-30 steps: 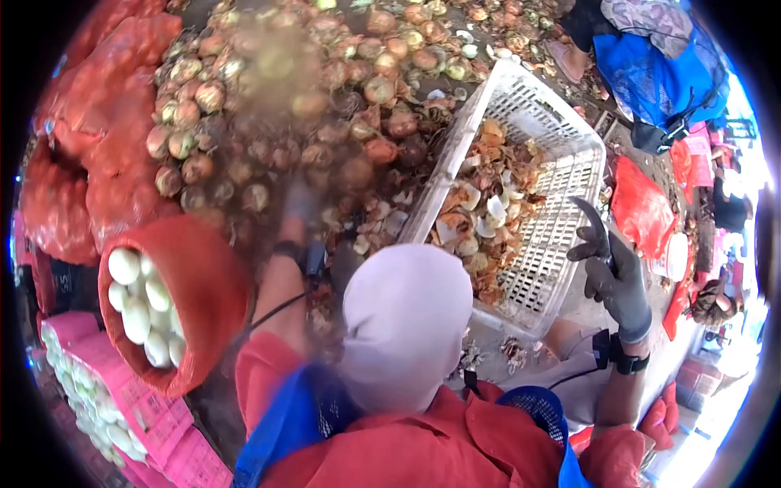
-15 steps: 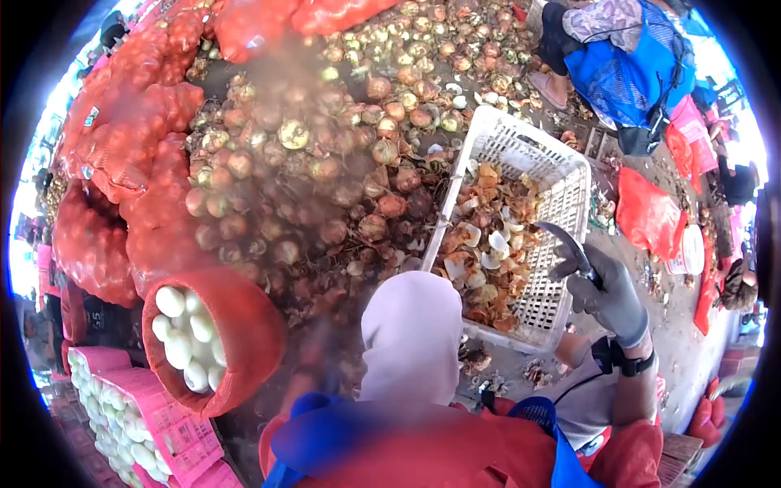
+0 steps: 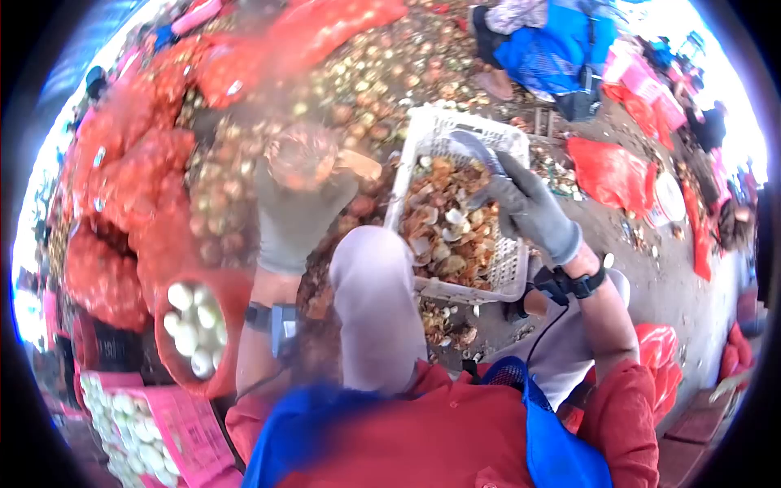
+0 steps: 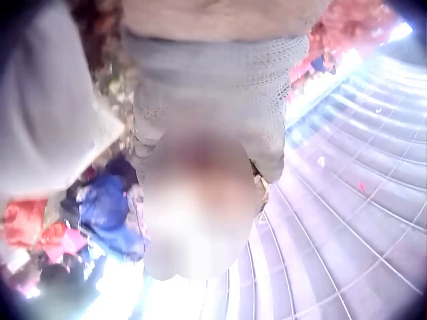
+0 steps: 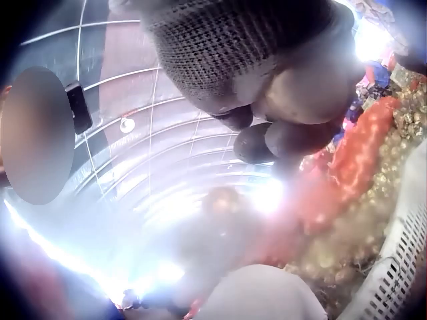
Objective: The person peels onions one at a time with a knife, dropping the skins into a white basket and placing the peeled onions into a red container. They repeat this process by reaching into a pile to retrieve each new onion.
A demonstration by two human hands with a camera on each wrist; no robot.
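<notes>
In the head view my gloved left hand (image 3: 297, 215) is raised left of the white crate and holds a brown-skinned onion (image 3: 303, 156), partly blurred, with a flap of loose skin to its right. My gloved right hand (image 3: 533, 207) grips a curved knife (image 3: 476, 148) by its handle, over the right part of the crate. Its dark blade points up and left. The slotted white plastic crate (image 3: 398, 199) contains many dry onion peels (image 3: 446, 232). The left wrist view shows the left glove (image 4: 213, 87), its fingers blurred. The right glove (image 5: 247, 60) has curled fingers in the right wrist view.
Loose onions (image 3: 220, 179) cover the ground ahead. Full red mesh sacks (image 3: 106, 260) stand at left, above a red sack (image 3: 236, 325) of peeled onions and a pink crate (image 3: 191, 439). At right lie a red bag (image 3: 614, 175) and a white bucket (image 3: 667, 199). Another person in blue (image 3: 553, 53) sits beyond.
My left hand has come up from low at the left, now holding an onion. The right hand has moved left and up with the knife, over the crate. The head view has shifted.
</notes>
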